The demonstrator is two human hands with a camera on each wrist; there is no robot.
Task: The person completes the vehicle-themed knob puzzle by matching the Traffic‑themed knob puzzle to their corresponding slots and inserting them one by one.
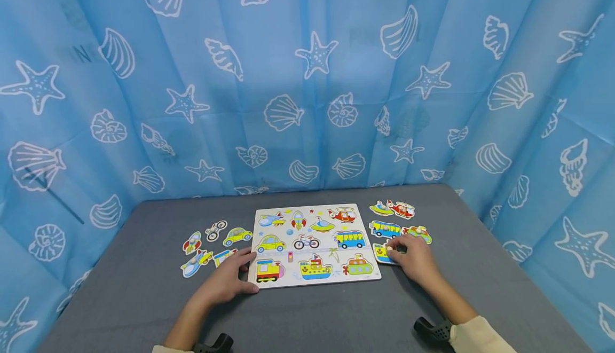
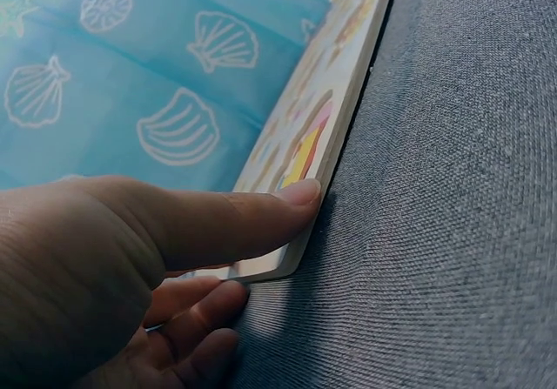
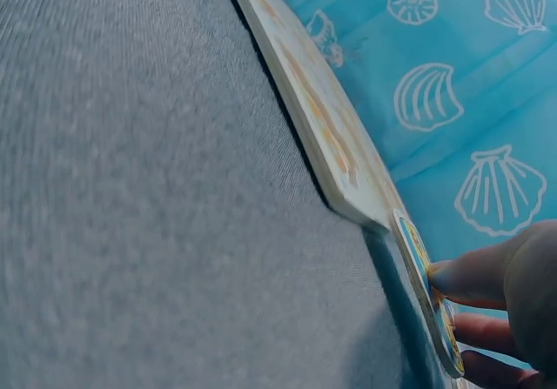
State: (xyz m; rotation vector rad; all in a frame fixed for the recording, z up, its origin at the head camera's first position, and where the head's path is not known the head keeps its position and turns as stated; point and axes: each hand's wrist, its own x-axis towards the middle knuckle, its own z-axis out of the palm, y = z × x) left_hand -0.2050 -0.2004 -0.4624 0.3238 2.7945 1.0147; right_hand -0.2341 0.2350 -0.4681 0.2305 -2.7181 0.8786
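Observation:
A white wooden puzzle board (image 1: 293, 273) printed with vehicles lies on the grey table. My left hand (image 1: 226, 278) holds its near left corner, thumb (image 2: 261, 219) along the front edge and the other fingers at the left side. Just off the board's right edge, my right hand (image 1: 417, 261) pinches the yellow and blue ship piece (image 1: 381, 255) between thumb and fingers. In the right wrist view that piece (image 3: 428, 293) is seen nearly edge-on beside the board's corner (image 3: 352, 206), above a dark shadow on the cloth.
Left of the board lie a bicycle piece (image 1: 215, 230), a car piece (image 1: 237, 236), a rocket piece (image 1: 192, 243), a plane piece (image 1: 196, 263) and a partly hidden piece (image 1: 223, 257). On the right are UFO (image 1: 381, 209), helicopter (image 1: 401, 209), bus (image 1: 385, 229) and submarine pieces (image 1: 419, 233). A blue curtain (image 1: 307, 144) hangs behind.

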